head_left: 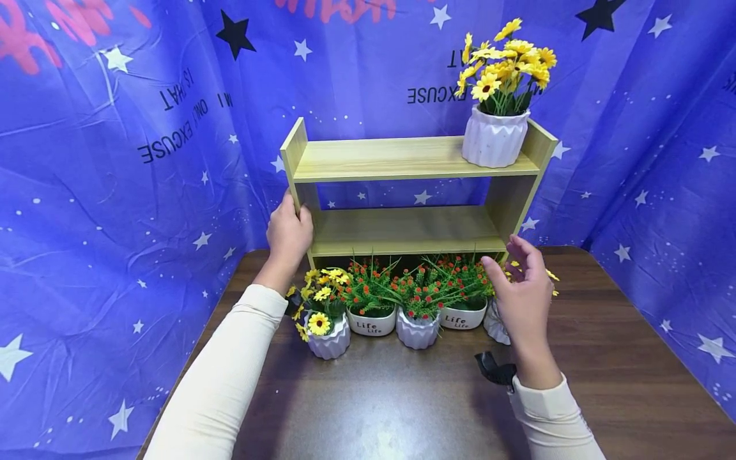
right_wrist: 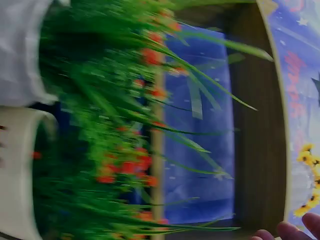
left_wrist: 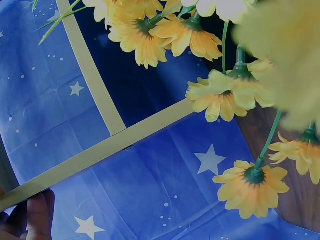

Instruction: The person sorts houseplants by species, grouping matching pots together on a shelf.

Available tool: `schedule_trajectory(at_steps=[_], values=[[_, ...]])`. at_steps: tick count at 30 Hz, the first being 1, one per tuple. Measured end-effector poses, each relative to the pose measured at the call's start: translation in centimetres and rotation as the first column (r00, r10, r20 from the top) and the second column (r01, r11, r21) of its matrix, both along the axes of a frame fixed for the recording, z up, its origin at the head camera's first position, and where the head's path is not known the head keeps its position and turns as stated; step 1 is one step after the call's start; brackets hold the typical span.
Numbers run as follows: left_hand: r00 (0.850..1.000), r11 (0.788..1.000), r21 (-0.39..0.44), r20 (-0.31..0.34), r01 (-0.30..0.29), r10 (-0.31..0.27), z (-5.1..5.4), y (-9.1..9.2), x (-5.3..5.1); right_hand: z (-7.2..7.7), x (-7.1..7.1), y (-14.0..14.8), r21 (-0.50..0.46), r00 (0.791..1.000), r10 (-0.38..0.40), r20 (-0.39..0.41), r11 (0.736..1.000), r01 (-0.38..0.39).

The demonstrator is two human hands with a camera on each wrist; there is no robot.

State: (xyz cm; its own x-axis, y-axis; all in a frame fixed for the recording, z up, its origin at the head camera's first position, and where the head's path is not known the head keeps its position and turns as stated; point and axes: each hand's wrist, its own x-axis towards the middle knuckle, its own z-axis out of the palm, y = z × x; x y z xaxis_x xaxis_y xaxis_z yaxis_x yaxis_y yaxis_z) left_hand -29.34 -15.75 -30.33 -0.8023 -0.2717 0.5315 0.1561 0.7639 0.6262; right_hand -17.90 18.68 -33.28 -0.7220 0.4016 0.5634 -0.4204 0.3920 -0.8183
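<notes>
A light wooden two-tier shelf [head_left: 379, 158] stands at the back of the table. My left hand [head_left: 289, 233] grips its left side panel; in the left wrist view its fingers [left_wrist: 40, 215] show at the panel's edge. Beside the lower right side panel is my right hand [head_left: 524, 300], thumb and fingers spread apart with nothing between them; whether it touches the panel I cannot tell. Some of its fingertips [right_wrist: 290, 231] show in the right wrist view. A white fluted pot of yellow flowers [head_left: 496, 137] sits at the right end of the top tier.
Before the shelf stands a row of pots: yellow flowers [head_left: 329, 335] at left, red-flowered plants in a white "Life" pot [head_left: 372, 324], a fluted pot [head_left: 418, 332] and another "Life" pot [head_left: 463, 318], then a pot [head_left: 496, 324] partly behind my right hand. Blue star-printed cloth [head_left: 368, 76] hangs behind.
</notes>
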Motion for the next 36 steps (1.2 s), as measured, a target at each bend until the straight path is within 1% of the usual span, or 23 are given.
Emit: schedule_trajectory(at_steps=[1,4,6,8,11,14,17,22,25,30,36], values=[[1.000,1.000,0.000,0.001,-0.001,0.001,0.0,0.0,0.0,-0.4,0.5,-0.2,-0.001,1.000,0.010,0.005,1.000,-0.010],[1.000,1.000,0.003,0.006,-0.004,0.004,0.0,0.0,0.0,-2.4,1.5,-0.5,0.012,1.000,0.006,0.028,1.000,-0.006],[1.000,1.000,0.007,0.008,-0.001,0.001,0.1,0.1,0.0,-4.4,1.7,-0.5,0.005,0.999,0.013,0.033,1.000,-0.014],[1.000,1.000,0.010,0.008,0.001,-0.001,0.1,0.2,0.0,-6.3,1.8,-0.5,0.019,1.000,0.002,0.030,1.000,-0.003],[1.000,1.000,0.012,0.013,0.003,-0.003,0.2,0.2,0.0,-8.2,2.5,-1.0,0.025,1.000,-0.013,0.000,1.000,0.013],[1.000,1.000,0.009,0.020,0.003,-0.004,0.1,0.2,0.0,-9.6,3.2,-1.4,0.051,0.999,-0.050,-0.016,0.997,0.051],[1.000,1.000,0.012,0.022,0.005,-0.005,0.1,0.2,0.0,-10.6,3.8,-1.8,0.075,0.998,-0.063,0.002,0.995,0.063],[1.000,1.000,0.018,0.027,0.001,-0.001,0.3,0.2,0.2,-12.0,4.3,-2.2,0.097,0.997,-0.048,0.065,0.994,0.042],[1.000,1.000,0.014,0.030,-0.003,0.002,0.3,0.2,0.2,-12.6,4.2,-2.5,0.097,0.994,-0.023,0.107,0.995,0.012],[0.999,1.000,0.012,0.032,-0.005,0.005,0.4,0.2,0.3,-13.5,3.9,-3.1,0.116,0.982,0.040,0.183,0.991,-0.062],[0.999,1.000,0.014,0.035,-0.003,0.003,0.5,0.2,0.3,-14.3,3.3,-3.9,0.158,0.967,0.075,0.244,0.981,-0.116]])
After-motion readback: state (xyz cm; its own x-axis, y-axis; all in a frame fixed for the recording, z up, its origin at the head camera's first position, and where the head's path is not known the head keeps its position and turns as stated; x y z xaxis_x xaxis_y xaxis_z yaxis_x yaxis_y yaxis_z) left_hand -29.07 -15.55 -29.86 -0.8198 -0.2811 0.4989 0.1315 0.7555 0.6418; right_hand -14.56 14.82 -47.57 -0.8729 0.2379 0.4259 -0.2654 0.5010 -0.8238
